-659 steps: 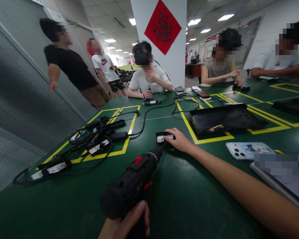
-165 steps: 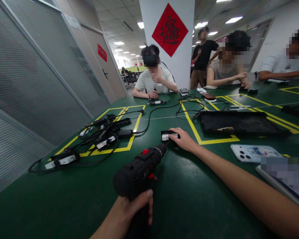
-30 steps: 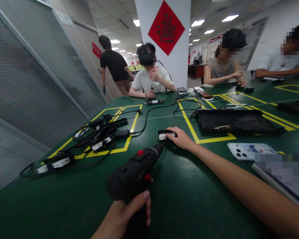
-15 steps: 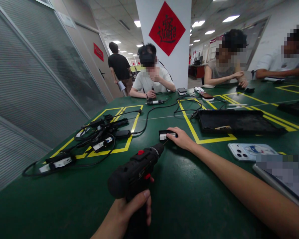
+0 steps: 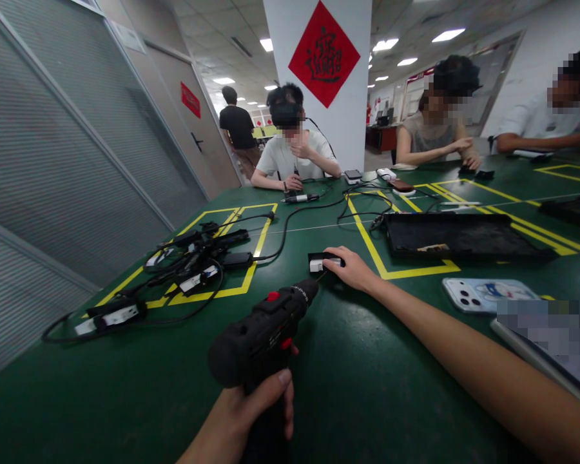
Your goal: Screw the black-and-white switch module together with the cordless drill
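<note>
My left hand (image 5: 258,406) is wrapped round the handle of a black cordless drill (image 5: 263,332) with red switches. The drill points away and to the right, and its thin bit ends close to a small black-and-white block (image 5: 316,263) on the green table. Whether the bit touches the block cannot be made out. My right hand (image 5: 348,266) grips the block from its right side, fingers over the top and thumb on the near face. Part of the block is hidden under those fingers.
Left lies a heap of black cables and adapters (image 5: 198,258) inside yellow tape. A black tray (image 5: 464,235) stands right, with a phone (image 5: 488,294) and a tablet (image 5: 551,348) nearer. A cable (image 5: 286,229) crosses the middle. Several people sit across the table (image 5: 125,399).
Both hands, the drill and the block look practically unmoved. In the background, the walking person in black has shifted right and farther away.
</note>
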Tool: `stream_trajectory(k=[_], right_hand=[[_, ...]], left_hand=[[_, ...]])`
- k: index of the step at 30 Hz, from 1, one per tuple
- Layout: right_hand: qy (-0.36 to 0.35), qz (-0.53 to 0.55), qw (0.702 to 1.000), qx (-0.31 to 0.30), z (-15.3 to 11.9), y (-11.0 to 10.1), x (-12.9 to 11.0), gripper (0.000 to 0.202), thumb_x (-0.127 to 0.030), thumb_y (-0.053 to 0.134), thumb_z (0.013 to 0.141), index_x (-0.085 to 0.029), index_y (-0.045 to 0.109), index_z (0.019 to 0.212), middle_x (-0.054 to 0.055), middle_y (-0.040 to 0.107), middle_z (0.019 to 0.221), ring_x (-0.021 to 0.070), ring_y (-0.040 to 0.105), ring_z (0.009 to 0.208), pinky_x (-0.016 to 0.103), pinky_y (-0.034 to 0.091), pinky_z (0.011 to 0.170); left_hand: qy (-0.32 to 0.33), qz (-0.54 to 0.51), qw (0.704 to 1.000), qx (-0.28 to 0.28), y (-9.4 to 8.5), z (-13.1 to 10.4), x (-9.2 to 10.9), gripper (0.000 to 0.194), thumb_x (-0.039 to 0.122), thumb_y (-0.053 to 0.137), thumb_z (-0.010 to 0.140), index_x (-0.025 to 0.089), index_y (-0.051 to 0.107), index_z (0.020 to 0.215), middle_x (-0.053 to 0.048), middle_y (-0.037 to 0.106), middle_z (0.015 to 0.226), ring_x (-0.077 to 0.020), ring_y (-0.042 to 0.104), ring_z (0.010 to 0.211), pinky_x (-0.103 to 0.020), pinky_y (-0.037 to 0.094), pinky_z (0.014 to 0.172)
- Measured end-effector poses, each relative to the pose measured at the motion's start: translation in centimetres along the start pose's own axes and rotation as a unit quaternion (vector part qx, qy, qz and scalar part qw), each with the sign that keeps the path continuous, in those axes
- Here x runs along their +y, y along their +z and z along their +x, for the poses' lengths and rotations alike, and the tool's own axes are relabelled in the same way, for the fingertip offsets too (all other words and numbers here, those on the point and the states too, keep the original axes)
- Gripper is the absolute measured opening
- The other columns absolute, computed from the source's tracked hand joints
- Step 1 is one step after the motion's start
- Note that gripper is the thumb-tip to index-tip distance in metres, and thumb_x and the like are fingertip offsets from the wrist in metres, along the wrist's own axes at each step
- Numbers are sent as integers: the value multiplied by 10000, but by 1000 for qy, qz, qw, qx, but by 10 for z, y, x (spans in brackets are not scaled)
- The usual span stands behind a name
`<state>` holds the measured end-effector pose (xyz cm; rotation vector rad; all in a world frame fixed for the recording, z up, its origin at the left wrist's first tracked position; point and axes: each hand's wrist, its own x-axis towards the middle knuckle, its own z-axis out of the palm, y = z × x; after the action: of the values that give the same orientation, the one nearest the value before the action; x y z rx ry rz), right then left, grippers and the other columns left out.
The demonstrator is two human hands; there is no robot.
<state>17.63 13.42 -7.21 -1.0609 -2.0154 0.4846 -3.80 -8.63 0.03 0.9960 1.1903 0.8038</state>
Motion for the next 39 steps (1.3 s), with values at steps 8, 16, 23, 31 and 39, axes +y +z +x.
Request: stream_trajectory(k=[8, 16, 23, 31, 39], right_hand=[[-7, 0, 1000, 2, 0, 0, 0, 395, -444, 498, 872, -198, 574, 1171, 70, 585, 1062, 179, 560, 968, 310, 411, 889], [-9, -5, 1000, 0, 0, 0, -1, 394, -445, 492, 875, -202, 573, 1174, 69, 583, 1064, 181, 559, 968, 312, 409, 893], [3, 5, 1000, -2, -1, -1, -2, 399, -441, 504, 868, -206, 569, 1183, 71, 582, 1067, 182, 558, 974, 316, 407, 896], [-2, 5, 1000, -5, 0, -1, -1, 397, -447, 502, 867, -216, 569, 1182, 68, 577, 1059, 184, 557, 966, 322, 410, 891], [-4, 1, 1000, -3, -1, 0, -1, 386, -431, 522, 857, -221, 572, 1176, 68, 575, 1060, 187, 552, 973, 325, 405, 894]], left_hand=[[-1, -3, 1000, 1, 0, 1, -2, 376, 419, 551, 819, 157, 481, 1079, 8, 570, 604, -168, 567, 512, -315, 444, 536], [5, -3, 1000, 4, 0, 1, -2, 542, 417, 553, 818, 150, 367, 1251, 8, 588, 602, -179, 576, 503, -332, 442, 546], [-14, 11, 1000, -2, 0, 0, 1, 335, 428, 573, 800, 100, 615, 747, -38, 578, 595, -171, 562, 538, -325, 449, 553], [-5, -30, 999, 10, 3, 0, 2, 575, 412, 558, 815, 142, 358, 1283, 1, 587, 594, -193, 579, 499, -332, 444, 523], [10, -22, 1000, 4, 1, -1, -1, 612, 407, 529, 834, 133, 303, 1332, 2, 579, 594, -180, 567, 493, -328, 438, 525]])
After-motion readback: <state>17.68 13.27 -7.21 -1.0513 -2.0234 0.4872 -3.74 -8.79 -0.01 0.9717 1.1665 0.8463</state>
